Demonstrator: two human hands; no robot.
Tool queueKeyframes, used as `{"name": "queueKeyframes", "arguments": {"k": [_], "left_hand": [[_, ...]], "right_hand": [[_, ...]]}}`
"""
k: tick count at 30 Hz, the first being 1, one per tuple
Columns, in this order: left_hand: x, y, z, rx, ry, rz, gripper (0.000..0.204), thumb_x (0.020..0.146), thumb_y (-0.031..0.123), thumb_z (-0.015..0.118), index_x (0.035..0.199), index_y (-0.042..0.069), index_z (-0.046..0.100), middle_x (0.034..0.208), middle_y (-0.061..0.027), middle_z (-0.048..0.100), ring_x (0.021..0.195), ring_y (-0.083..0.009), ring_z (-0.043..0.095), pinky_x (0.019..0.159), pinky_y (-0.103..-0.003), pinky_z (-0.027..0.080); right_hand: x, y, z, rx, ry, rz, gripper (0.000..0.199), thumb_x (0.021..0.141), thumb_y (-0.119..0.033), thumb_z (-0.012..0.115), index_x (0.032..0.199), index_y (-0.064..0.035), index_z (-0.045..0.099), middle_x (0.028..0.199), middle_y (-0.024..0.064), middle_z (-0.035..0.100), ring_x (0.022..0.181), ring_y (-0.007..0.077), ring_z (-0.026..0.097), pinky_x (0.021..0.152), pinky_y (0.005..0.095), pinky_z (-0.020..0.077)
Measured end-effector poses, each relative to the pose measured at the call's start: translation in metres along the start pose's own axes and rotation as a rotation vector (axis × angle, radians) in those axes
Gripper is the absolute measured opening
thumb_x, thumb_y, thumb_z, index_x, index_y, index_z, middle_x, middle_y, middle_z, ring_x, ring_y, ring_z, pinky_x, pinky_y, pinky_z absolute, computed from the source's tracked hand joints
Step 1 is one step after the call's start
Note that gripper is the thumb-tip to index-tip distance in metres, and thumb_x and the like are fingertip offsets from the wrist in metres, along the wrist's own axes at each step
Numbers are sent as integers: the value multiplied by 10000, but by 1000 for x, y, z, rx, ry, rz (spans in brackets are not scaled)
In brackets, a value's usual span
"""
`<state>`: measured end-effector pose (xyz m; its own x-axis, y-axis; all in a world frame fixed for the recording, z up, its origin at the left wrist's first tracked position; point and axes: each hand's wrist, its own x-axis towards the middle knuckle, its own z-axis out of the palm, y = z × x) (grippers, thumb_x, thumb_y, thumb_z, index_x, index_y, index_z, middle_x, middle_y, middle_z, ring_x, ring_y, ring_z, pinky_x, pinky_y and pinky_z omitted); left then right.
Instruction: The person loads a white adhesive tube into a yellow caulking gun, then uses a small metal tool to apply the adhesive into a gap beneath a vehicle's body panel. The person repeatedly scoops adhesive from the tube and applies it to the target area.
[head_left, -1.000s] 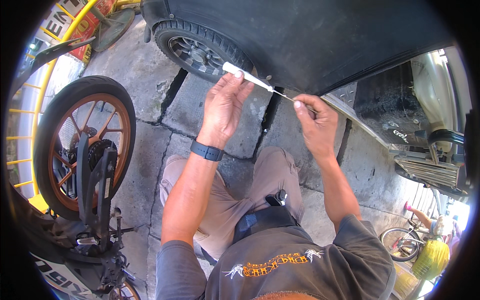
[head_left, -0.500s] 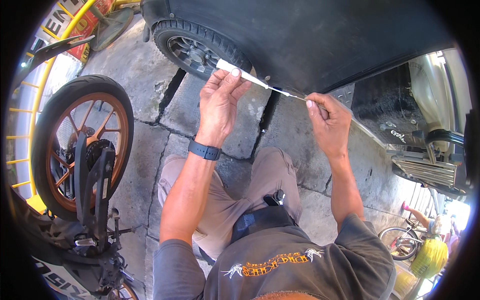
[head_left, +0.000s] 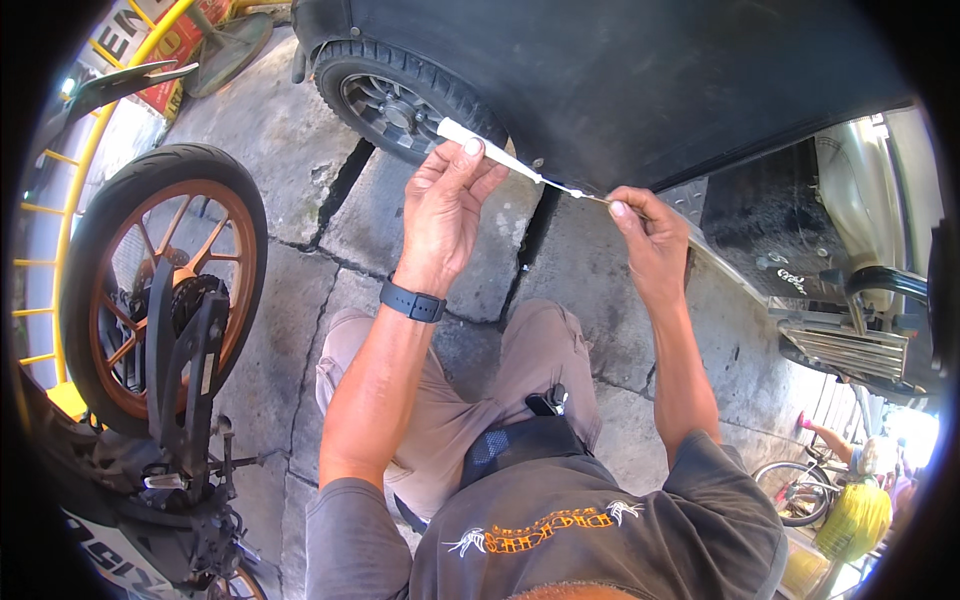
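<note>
A white tapered nozzle (head_left: 512, 163) is pinched between the thumb and fingers of my left hand (head_left: 438, 205), its narrow end pointing right and slightly down. My right hand (head_left: 658, 245) is closed on a thin rod (head_left: 597, 199) that lines up with the nozzle's tip. White material clings to the rod between the tip and my right fingers. Whether the rod's far end sits inside the nozzle, I cannot tell. A dark watch band (head_left: 412, 299) circles my left wrist.
Ahead stands a dark vehicle body (head_left: 640, 80) with a wheel (head_left: 400, 110) under it. A motorcycle wheel with orange spokes (head_left: 165, 290) is close on my left. Cracked concrete slabs (head_left: 270, 330) form the ground. A bicycle (head_left: 795, 490) stands at the lower right.
My right hand has shifted slightly left, closer to the nozzle's tip, so less of the rod shows between them. My left hand still pinches the nozzle and has barely moved.
</note>
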<state>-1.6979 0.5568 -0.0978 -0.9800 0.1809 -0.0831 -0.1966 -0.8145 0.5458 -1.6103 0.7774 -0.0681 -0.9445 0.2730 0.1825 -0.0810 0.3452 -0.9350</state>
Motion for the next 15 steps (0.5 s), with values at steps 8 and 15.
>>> {"name": "queueKeyframes", "arguments": {"k": [8, 15], "left_hand": [[0, -2, -1, 33, -69, 24, 129, 944, 79, 734, 1038, 37, 656, 1007, -93, 728, 945, -195, 715, 894, -360, 607], [-1, -16, 6, 51, -30, 39, 139, 941, 69, 735, 1033, 35, 636, 996, -94, 723, 931, -194, 717, 895, -360, 611]], "right_hand": [[-5, -9, 13, -87, -23, -37, 120, 974, -136, 696, 1016, -32, 737, 809, -82, 575, 692, 13, 420, 605, 202, 336], [3, -14, 25, -46, -25, 13, 102, 965, -118, 696, 1007, -32, 731, 813, -41, 612, 692, 27, 442, 622, 212, 378]]}}
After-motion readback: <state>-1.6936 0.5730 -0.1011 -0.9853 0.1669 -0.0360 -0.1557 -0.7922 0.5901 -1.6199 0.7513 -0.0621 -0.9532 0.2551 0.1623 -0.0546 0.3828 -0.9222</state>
